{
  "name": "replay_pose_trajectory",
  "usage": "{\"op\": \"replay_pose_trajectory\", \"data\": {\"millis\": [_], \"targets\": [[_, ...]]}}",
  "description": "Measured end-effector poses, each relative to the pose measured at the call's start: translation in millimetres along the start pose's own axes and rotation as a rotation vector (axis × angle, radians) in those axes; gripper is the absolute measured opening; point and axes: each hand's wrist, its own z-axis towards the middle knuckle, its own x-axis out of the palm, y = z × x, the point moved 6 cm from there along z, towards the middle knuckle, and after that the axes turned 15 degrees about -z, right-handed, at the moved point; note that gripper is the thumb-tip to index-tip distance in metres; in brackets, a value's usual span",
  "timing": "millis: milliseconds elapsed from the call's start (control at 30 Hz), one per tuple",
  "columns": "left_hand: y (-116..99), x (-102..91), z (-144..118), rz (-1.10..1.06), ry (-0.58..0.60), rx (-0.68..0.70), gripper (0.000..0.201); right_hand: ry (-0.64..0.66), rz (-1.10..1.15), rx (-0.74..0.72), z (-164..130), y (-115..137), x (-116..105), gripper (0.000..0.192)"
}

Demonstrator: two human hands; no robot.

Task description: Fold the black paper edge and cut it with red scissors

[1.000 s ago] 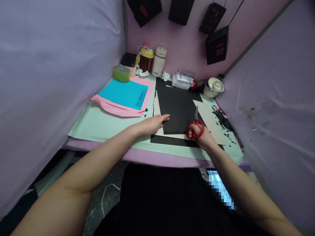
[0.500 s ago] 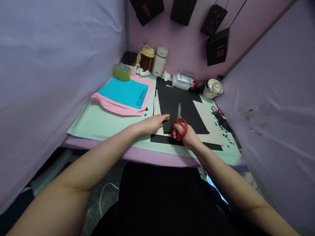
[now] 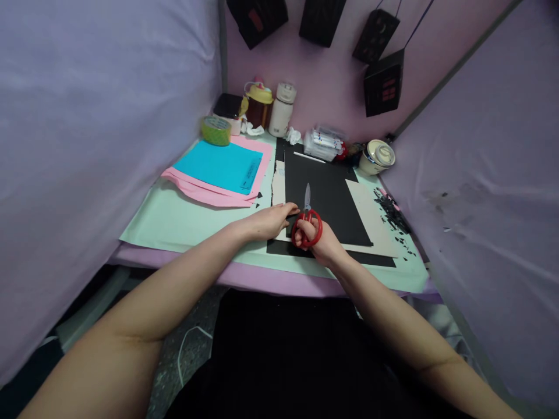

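Note:
My right hand (image 3: 318, 243) grips red-handled scissors (image 3: 307, 216), blades closed and pointing away from me over a black paper sheet (image 3: 325, 195). My left hand (image 3: 271, 220) rests at the sheet's near left corner, fingers curled on its edge, almost touching the scissors' handles. The black sheet lies on a beige card (image 3: 371, 215) and another black sheet (image 3: 332, 251) near the table's front edge.
Cyan paper on pink sheets (image 3: 220, 169) lies at the left. A green tape roll (image 3: 216, 130), two bottles (image 3: 271, 107), a marker box (image 3: 323, 143) and a lidded cup (image 3: 378, 156) line the back. Black scraps (image 3: 393, 212) lie at the right. Purple cloth walls close both sides; black boxes (image 3: 384, 81) hang above.
My right hand has carried the scissors leftward from the sheet's right side to beside my left hand. My left fingers have curled onto the sheet's corner.

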Motion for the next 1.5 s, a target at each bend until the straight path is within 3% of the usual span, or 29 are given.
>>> {"op": "replay_pose_trajectory", "data": {"millis": [267,567,733,867,1233,1367,1500], "targets": [[5,0.8,0,0.033,0.001,0.016,0.041,-0.013,-0.002,0.001,1,2,2,0.024],[-6,-2.6,-3,0.018,0.007,-0.013,0.037,0.011,-0.004,-0.03,3,9,13,0.018],[0,-1.3,-1,0.071,-0.02,-0.008,0.038,-0.013,-0.009,-0.016,3,3,4,0.02],[2,1.1,0,0.057,-0.007,0.012,0.041,-0.081,-0.044,0.008,-1,-7,-25,0.024],[1,-0.8,-1,0.053,0.014,-0.015,0.039,-0.265,-0.234,0.04,-27,-42,-146,0.034],[1,0.0,0,0.059,0.018,-0.021,0.04,-0.325,-0.196,0.167,-30,-60,-188,0.027],[4,-0.3,0,0.046,0.011,-0.009,0.039,-0.338,-0.264,0.232,-28,-64,-214,0.028]]}}
